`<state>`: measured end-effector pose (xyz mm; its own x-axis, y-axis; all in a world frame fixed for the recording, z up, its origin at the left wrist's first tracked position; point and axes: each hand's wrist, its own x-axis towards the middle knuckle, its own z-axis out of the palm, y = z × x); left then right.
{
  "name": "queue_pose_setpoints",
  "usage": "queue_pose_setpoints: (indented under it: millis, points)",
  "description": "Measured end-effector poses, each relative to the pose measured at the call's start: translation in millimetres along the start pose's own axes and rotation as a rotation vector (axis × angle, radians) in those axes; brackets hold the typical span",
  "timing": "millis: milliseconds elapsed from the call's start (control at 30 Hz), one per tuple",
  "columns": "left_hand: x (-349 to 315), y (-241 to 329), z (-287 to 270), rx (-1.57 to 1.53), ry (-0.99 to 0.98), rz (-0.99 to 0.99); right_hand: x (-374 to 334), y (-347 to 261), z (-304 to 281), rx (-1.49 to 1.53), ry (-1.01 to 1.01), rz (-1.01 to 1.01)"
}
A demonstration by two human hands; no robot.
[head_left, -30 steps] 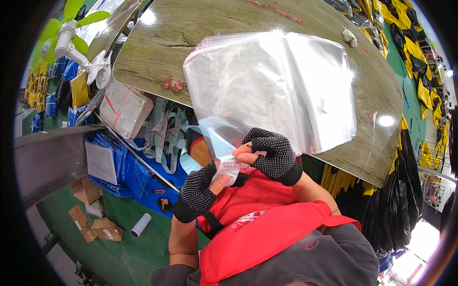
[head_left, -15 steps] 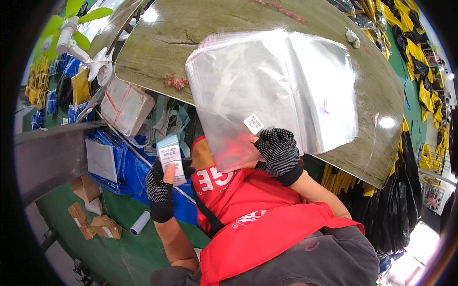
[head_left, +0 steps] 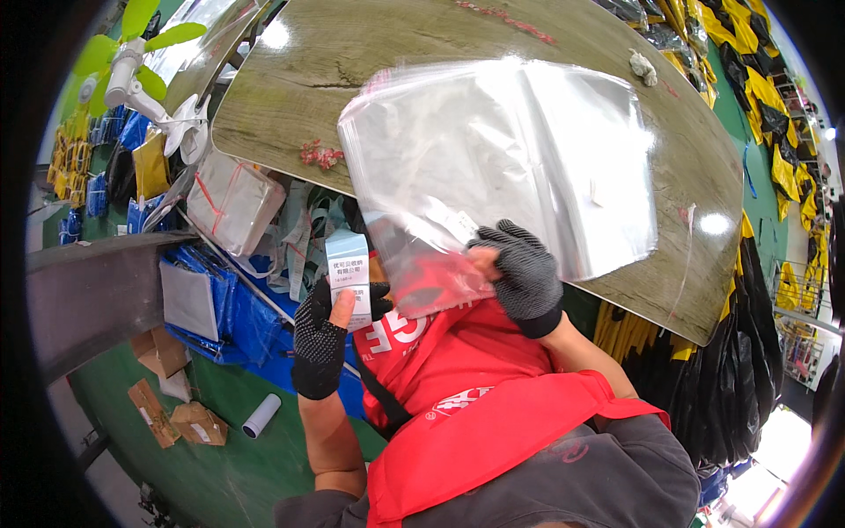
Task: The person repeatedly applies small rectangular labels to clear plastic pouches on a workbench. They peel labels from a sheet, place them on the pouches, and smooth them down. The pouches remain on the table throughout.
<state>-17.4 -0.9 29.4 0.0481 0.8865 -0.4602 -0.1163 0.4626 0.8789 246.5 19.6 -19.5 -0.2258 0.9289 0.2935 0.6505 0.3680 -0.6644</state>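
My left hand (head_left: pixel 321 339), in a black dotted glove with a bare thumb, grips a strip of white printed labels (head_left: pixel 349 268) left of the bags. A pile of clear plastic bags (head_left: pixel 440 132) lies on the table, its near corner hanging over the edge above my red apron (head_left: pixel 466 378). At that corner my right hand (head_left: pixel 525 273), gloved alike, has its thumb and fingers closed on the top bag, which is creased and blurred there. One white label (head_left: pixel 459 226) shows on the bag just beside the right fingertips, smeared by motion.
The wood-patterned table (head_left: pixel 282 97) has a curved edge, with red scraps (head_left: pixel 321 155) on it. A green-bladed fan (head_left: pixel 128 66) is clamped at the left. Below are tied clear bags (head_left: pixel 233 198), blue packages (head_left: pixel 238 317) and cardboard boxes (head_left: pixel 198 422). Black and yellow bags (head_left: pixel 731 343) hang right.
My left hand has moved right and slightly up with the labels, nearer the bags. My right hand has shifted a little, and the bag's near part with its label has creased and moved.
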Motion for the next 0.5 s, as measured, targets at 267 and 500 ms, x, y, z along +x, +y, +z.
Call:
queue_pose_setpoints:
  millis: [267,500]
  points:
    - [1,-2,17,-0.081,-0.088,-0.023,-26,28,-60,0.478,0.991,0.689]
    - [1,1,50,-0.059,-0.182,0.01,-28,10,-52,0.805,0.94,0.695]
